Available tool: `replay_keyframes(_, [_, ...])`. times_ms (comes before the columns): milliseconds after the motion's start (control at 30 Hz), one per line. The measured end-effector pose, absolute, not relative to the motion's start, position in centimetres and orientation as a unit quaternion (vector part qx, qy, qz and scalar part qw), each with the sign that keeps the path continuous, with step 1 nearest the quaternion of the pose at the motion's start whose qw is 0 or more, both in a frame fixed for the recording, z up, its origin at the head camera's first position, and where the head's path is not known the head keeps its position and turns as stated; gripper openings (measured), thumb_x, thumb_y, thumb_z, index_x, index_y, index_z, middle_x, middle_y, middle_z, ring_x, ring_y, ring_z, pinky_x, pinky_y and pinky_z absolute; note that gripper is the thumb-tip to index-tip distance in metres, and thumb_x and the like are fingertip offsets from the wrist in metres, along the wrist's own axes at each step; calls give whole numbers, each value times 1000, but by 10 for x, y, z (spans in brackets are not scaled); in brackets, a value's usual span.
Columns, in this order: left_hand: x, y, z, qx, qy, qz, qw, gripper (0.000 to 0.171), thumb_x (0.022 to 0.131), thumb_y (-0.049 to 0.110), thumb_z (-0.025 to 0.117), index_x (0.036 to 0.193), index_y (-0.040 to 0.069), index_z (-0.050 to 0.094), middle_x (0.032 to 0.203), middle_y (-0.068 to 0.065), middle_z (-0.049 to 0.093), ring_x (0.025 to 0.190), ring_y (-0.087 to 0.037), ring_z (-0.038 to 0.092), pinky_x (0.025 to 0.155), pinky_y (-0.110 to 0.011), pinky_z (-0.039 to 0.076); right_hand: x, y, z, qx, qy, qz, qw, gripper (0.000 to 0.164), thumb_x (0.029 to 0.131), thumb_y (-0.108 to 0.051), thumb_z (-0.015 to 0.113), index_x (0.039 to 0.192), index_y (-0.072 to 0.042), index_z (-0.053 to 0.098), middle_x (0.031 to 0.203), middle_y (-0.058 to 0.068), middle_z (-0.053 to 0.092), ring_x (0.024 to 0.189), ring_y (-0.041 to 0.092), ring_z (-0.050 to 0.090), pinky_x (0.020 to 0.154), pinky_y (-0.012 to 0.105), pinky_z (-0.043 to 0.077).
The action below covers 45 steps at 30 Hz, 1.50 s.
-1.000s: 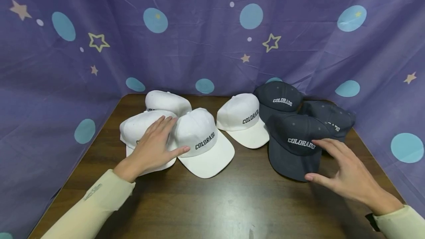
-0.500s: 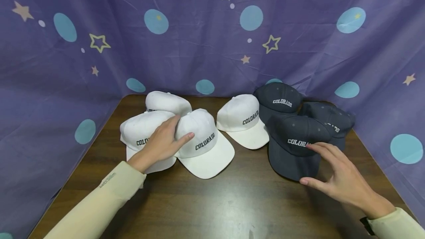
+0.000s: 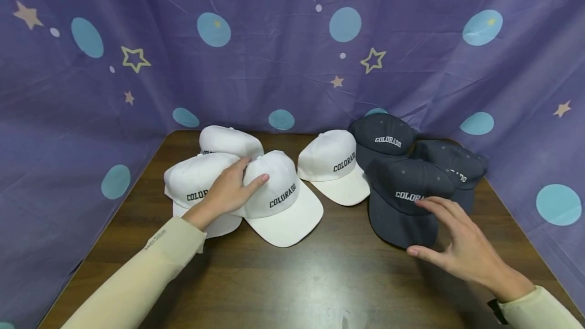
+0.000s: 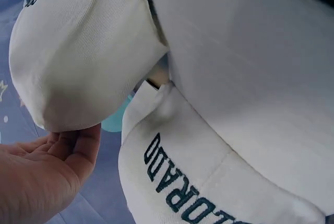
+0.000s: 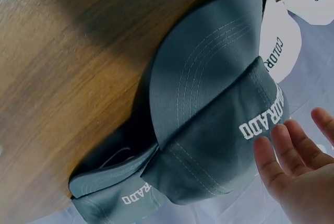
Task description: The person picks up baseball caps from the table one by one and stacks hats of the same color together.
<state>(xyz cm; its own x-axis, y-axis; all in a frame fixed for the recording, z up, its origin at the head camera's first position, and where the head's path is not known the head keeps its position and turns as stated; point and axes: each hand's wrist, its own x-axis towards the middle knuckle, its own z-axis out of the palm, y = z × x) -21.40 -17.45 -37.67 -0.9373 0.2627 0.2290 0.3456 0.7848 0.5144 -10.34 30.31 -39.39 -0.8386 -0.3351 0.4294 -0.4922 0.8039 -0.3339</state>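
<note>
The front white cap (image 3: 274, 187), lettered COLORADO, stands on the table. My left hand (image 3: 230, 187) grips the left side of its crown, the thumb lying across the fabric. In the left wrist view, bent fingers (image 4: 78, 148) meet the crown's edge, their tips hidden behind it. Another white cap (image 3: 189, 179) sits beside it, partly covered by that hand. My right hand (image 3: 461, 248) is spread beside the front dark cap (image 3: 407, 207) and holds nothing. From the right wrist, its fingertips (image 5: 263, 148) show close by the white lettering on that crown.
A third white cap (image 3: 228, 138) sits behind the left pair. Near the middle is one more white cap (image 3: 331, 159), against a dark cap (image 3: 381, 131) at the back; another dark cap (image 3: 457, 156) is at right. A purple patterned curtain (image 3: 274, 85) hangs behind the wooden table (image 3: 292, 278).
My left hand has moved right from the left white cap onto the front white cap, which has shifted very slightly. My right hand has drifted a little left along the dark cap.
</note>
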Motion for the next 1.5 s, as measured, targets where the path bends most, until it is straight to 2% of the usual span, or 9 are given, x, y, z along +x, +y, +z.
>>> replay_keyframes(133, [-216,-173,-372,-148,-936,-312,63,69,91,51,58,137,2,45,123,-20,57,110,-33,54,93,-48,44,-103,300,-394,223,-933,223,175,93,57,-53,86,136,-22,49,134,1,45,120,15,38,95,18,28])
replay_keyframes(300, [-218,-173,-369,-126,-927,-354,27,52,88,43,65,125,7,56,103,-12,63,91,-24,58,79,-41,49,-103,298,-395,223,-933,223,174,92,57,-53,86,136,-23,49,135,0,44,120,15,38,94,18,29])
replay_keyframes(500, [-217,-171,-368,-109,-903,-413,-34,48,88,37,68,119,4,52,106,-14,64,95,-23,58,82,-40,49,-104,298,-395,222,-934,220,173,92,58,-52,86,137,-23,49,135,-1,44,119,13,39,91,20,31])
replay_keyframes(667, [-214,-169,-369,-89,-869,-478,-90,44,87,30,70,114,2,49,91,-14,66,82,-21,61,71,-35,51,-105,296,-396,228,-933,216,178,92,58,-53,86,137,-23,49,134,-1,45,114,12,40,88,21,33])
replay_keyframes(933, [-211,-167,-370,-83,-837,-525,-128,38,89,30,68,111,2,54,83,-13,66,76,-20,62,67,-33,51,-104,292,-396,231,-932,213,179,91,59,-53,85,137,-23,49,135,0,45,99,8,40,75,24,37])
replay_keyframes(1100, [-210,-166,-369,-111,-833,-529,-121,30,94,31,61,111,6,61,96,-8,67,87,-19,61,75,-33,50,-103,290,-396,236,-930,228,167,90,61,-49,86,137,-22,48,136,2,43,70,4,48,61,15,40])
replay_keyframes(1167, [-209,-165,-368,-124,-830,-532,-115,28,95,31,58,111,8,62,100,-7,66,91,-19,59,77,-34,50,-103,289,-396,238,-928,237,163,89,62,-48,86,138,-22,47,136,2,43,56,3,44,52,11,39])
replay_keyframes(1367, [-207,-164,-365,-150,-817,-545,-109,27,98,31,53,112,10,62,98,-7,67,89,-21,61,77,-35,51,-104,288,-396,246,-924,238,170,89,61,-48,86,137,-21,48,135,2,44,77,5,40,52,12,39])
replay_keyframes(1500, [-206,-163,-364,-158,-812,-551,-114,28,100,30,51,114,8,61,93,-7,68,82,-21,63,75,-32,51,-104,287,-395,249,-923,235,174,89,61,-48,86,137,-21,49,135,2,44,83,6,38,54,12,38])
